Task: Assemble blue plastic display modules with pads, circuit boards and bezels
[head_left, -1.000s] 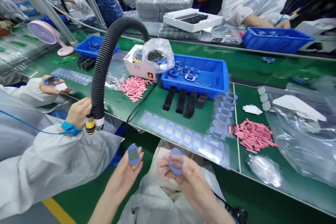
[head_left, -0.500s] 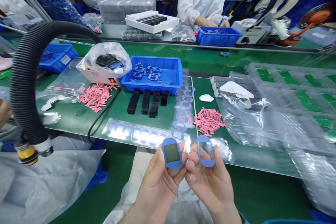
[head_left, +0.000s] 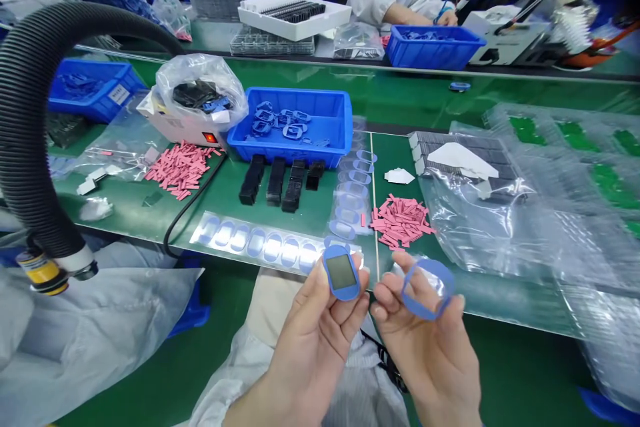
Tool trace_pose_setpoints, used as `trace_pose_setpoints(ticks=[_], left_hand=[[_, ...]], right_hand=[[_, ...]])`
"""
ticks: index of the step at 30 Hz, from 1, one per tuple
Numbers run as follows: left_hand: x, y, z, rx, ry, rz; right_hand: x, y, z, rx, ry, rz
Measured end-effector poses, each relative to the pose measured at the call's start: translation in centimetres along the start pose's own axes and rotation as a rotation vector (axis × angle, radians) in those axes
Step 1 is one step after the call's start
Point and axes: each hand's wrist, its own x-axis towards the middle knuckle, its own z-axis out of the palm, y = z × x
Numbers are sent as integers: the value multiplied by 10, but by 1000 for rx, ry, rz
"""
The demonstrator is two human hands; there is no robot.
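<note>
Between the thumb and fingers of my left hand point(head_left: 320, 327) is a blue oval frame with a dark display point(head_left: 342, 271) set in its window. My right hand point(head_left: 430, 347) pinches a thin blue oval sticker point(head_left: 414, 307) by its edges; its middle is see-through, and it looks slightly blurred. Both hands are held over the table's front edge, a little apart. Just beyond them lies a clear strip of blue oval stickers point(head_left: 256, 241), and a second such strip point(head_left: 351, 203) runs away from me. A pile of pink strips point(head_left: 401, 219) sits past my right hand.
A blue bin point(head_left: 320, 127) holds blue frames, with stacks of black displays point(head_left: 275, 181) before it. A black hose point(head_left: 30, 80) arches at left. Another pink pile point(head_left: 179, 168) lies left. Plastic bags point(head_left: 470, 233) and trays with green boards point(head_left: 615, 183) lie right. Across, a person works.
My right hand has moved right, away from my left, with the sticker tilting in its fingers. My left hand still holds the frame, shifted slightly up and right. The view has tipped downward.
</note>
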Motion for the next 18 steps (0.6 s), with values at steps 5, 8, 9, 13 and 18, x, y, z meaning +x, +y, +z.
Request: trace_pose_setpoints(ticks=[5, 8, 9, 13, 18], left_hand=[[1, -3, 3, -30, 74, 57], [4, -5, 1, 33, 65, 126], [5, -5, 0, 78, 53, 160], [9, -5, -5, 311, 29, 354], [12, -9, -20, 459, 56, 518]], right_hand=[[-2, -5, 0, -141, 60, -158], [-4, -1, -1, -253, 85, -237], [-6, 1, -1, -315, 106, -259], [-11, 5, 4, -764, 126, -411], [-4, 0, 24, -1124, -28, -698]])
